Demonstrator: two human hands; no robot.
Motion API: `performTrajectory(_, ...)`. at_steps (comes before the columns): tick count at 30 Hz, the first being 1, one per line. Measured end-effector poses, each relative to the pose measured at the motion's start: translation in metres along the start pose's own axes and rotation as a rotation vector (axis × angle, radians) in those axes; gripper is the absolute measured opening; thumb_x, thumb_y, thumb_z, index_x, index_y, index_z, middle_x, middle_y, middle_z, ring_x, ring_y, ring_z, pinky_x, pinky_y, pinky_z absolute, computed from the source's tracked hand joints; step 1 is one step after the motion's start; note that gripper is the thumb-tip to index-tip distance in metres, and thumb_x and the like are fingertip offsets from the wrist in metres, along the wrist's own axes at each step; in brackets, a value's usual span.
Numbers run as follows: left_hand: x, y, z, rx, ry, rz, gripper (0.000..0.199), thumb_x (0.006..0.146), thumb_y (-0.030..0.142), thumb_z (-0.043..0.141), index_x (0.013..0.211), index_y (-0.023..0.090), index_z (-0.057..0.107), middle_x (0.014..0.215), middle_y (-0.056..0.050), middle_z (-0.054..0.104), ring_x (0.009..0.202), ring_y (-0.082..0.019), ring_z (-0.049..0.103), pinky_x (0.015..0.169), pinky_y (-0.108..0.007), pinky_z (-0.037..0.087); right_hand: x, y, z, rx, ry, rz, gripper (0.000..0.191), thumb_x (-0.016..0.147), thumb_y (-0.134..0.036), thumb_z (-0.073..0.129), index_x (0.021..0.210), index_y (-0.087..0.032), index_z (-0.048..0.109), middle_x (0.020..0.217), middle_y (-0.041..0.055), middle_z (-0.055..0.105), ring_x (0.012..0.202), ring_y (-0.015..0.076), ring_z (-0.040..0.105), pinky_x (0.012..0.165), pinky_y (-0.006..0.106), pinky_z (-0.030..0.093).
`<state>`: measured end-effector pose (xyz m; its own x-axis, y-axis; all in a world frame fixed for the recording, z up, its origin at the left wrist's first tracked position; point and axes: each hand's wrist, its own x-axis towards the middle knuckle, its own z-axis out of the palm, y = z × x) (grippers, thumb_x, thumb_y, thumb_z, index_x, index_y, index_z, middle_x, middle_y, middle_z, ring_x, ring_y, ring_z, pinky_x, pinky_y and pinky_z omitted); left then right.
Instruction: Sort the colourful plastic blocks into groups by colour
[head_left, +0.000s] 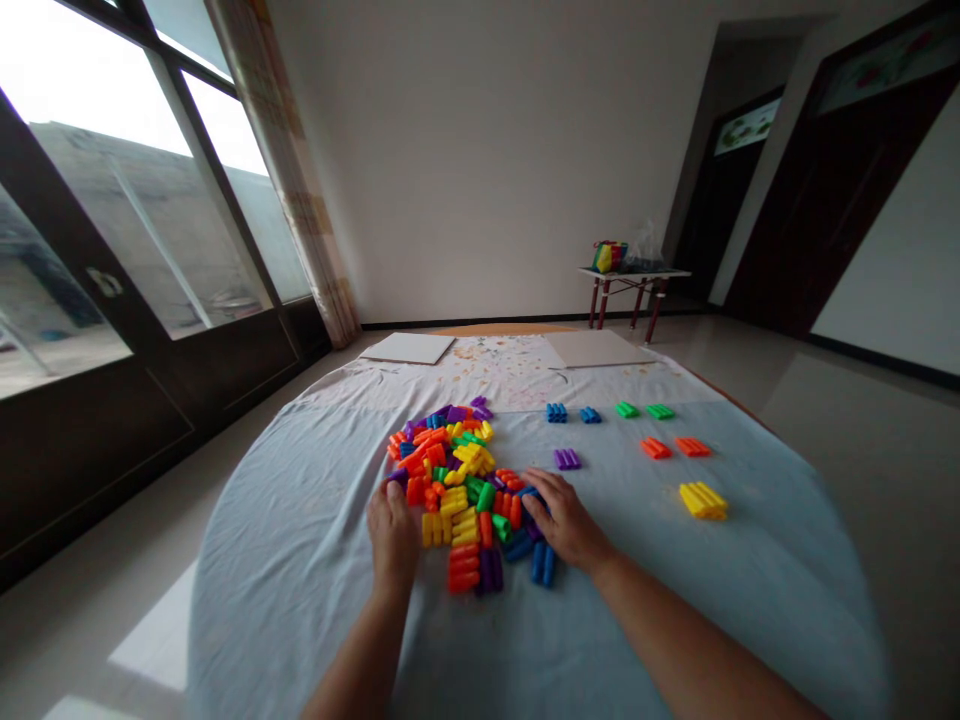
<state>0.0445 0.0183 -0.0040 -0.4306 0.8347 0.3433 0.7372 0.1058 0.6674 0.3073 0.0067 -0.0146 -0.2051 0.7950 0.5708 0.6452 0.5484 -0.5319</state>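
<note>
Both bare forearms reach forward over the pale blue cloth [300, 560], which is soft and a little wrinkled; the left hand [393, 535] lies palm down, fingers loosely open, at the near left edge of the pile of plastic blocks [454, 480]; the right hand [564, 520] rests open on the pile's right side, fingertips touching blue pieces; the blocks are smooth ribbed bars, pointing many ways; sorted yellow blocks [703, 499] lie well apart to the right

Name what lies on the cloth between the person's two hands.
In the head view, the near edge of the mixed block pile lies between the left hand and right hand.
</note>
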Motion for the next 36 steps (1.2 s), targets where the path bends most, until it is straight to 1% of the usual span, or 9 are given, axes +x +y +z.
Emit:
performTrajectory(3, 0.011, -0.014, -0.016, -0.048, -0.014, -0.029, 0.044, 0.090, 0.027, 0.020, 0.109, 0.007, 0.054, 0.110, -0.018, 0.058, 0.112, -0.024, 0.050, 0.100, -0.042, 0.038, 0.003, -0.014, -0.006, -0.004, -0.003, -0.089, 0.031, 0.090, -0.029, 0.045, 0.118, -0.020, 0.057, 0.119, 0.0100, 0.060, 0.113, 0.0225, 0.051, 0.098, 0.044, 0.040)
performTrajectory(7, 0.012, -0.025, -0.026, -0.108, -0.005, -0.104, 0.050, 0.089, 0.035, 0.018, 0.110, 0.008, 0.055, 0.114, -0.018, 0.058, 0.112, -0.025, 0.051, 0.099, -0.041, 0.038, 0.012, -0.043, -0.004, 0.019, -0.110, -0.182, 0.024, 0.088, -0.023, 0.049, 0.107, -0.021, 0.063, 0.110, 0.0071, 0.064, 0.106, 0.0211, 0.053, 0.095, 0.041, 0.040)
performTrajectory(11, 0.010, -0.025, -0.026, -0.144, -0.013, -0.137, 0.050, 0.089, 0.038, 0.019, 0.107, 0.010, 0.057, 0.112, -0.016, 0.059, 0.110, -0.025, 0.052, 0.098, -0.039, 0.038, 0.030, -0.069, 0.013, -0.011, -0.219, -0.171, 0.023, 0.084, -0.019, 0.055, 0.105, -0.021, 0.065, 0.108, 0.0046, 0.065, 0.103, 0.0204, 0.053, 0.096, 0.040, 0.037)
performTrajectory(16, 0.009, -0.023, -0.025, -0.126, -0.028, -0.119, 0.051, 0.088, 0.037, 0.020, 0.106, 0.009, 0.058, 0.109, -0.017, 0.060, 0.108, -0.025, 0.052, 0.096, -0.038, 0.038, 0.054, -0.083, 0.041, -0.168, -0.373, -0.122, 0.031, 0.078, -0.031, 0.064, 0.108, -0.022, 0.064, 0.108, 0.0051, 0.066, 0.102, 0.0230, 0.052, 0.091, 0.040, 0.036)
performTrajectory(20, 0.011, -0.026, -0.023, -0.097, -0.038, -0.098, 0.051, 0.087, 0.038, 0.019, 0.104, 0.011, 0.058, 0.107, -0.016, 0.060, 0.107, -0.025, 0.052, 0.094, -0.037, 0.039, 0.059, -0.084, 0.039, -0.190, -0.403, -0.118, 0.019, 0.082, -0.028, 0.062, 0.100, -0.025, 0.068, 0.094, 0.0030, 0.070, 0.097, 0.0214, 0.055, 0.089, 0.039, 0.037)
performTrajectory(24, 0.013, -0.025, -0.022, -0.067, -0.064, -0.088, 0.050, 0.087, 0.038, 0.018, 0.099, 0.012, 0.059, 0.103, -0.016, 0.060, 0.102, -0.026, 0.053, 0.091, -0.039, 0.040, 0.047, -0.069, 0.008, -0.055, -0.224, -0.074, 0.023, 0.087, -0.022, 0.054, 0.107, -0.022, 0.065, 0.101, 0.0043, 0.069, 0.097, 0.0184, 0.057, 0.090, 0.035, 0.042)
performTrajectory(29, 0.016, -0.024, -0.020, -0.038, -0.098, -0.065, 0.049, 0.086, 0.039, 0.019, 0.098, 0.013, 0.059, 0.100, -0.015, 0.061, 0.102, -0.026, 0.052, 0.091, -0.040, 0.040, 0.012, -0.017, -0.039, 0.005, -0.039, 0.113, 0.028, 0.085, -0.019, 0.050, 0.110, -0.020, 0.063, 0.111, 0.0073, 0.065, 0.105, 0.0191, 0.057, 0.095, 0.036, 0.044)
performTrajectory(33, 0.017, -0.021, -0.021, -0.010, -0.106, -0.064, 0.051, 0.085, 0.041, 0.019, 0.097, 0.012, 0.059, 0.099, -0.018, 0.061, 0.100, -0.028, 0.053, 0.088, -0.041, 0.041, -0.021, 0.021, -0.057, -0.031, -0.008, 0.238, 0.032, 0.081, -0.014, 0.047, 0.108, -0.022, 0.062, 0.110, 0.0068, 0.065, 0.104, 0.0192, 0.059, 0.095, 0.037, 0.045)
performTrajectory(36, 0.019, -0.020, -0.023, 0.006, -0.115, -0.044, 0.051, 0.085, 0.041, 0.018, 0.091, 0.012, 0.060, 0.095, -0.018, 0.062, 0.097, -0.028, 0.054, 0.087, -0.041, 0.042, -0.034, 0.035, -0.060, -0.040, -0.054, 0.266, 0.039, 0.075, -0.003, 0.042, 0.103, -0.020, 0.064, 0.112, 0.0067, 0.063, 0.107, 0.0173, 0.057, 0.098, 0.037, 0.043)
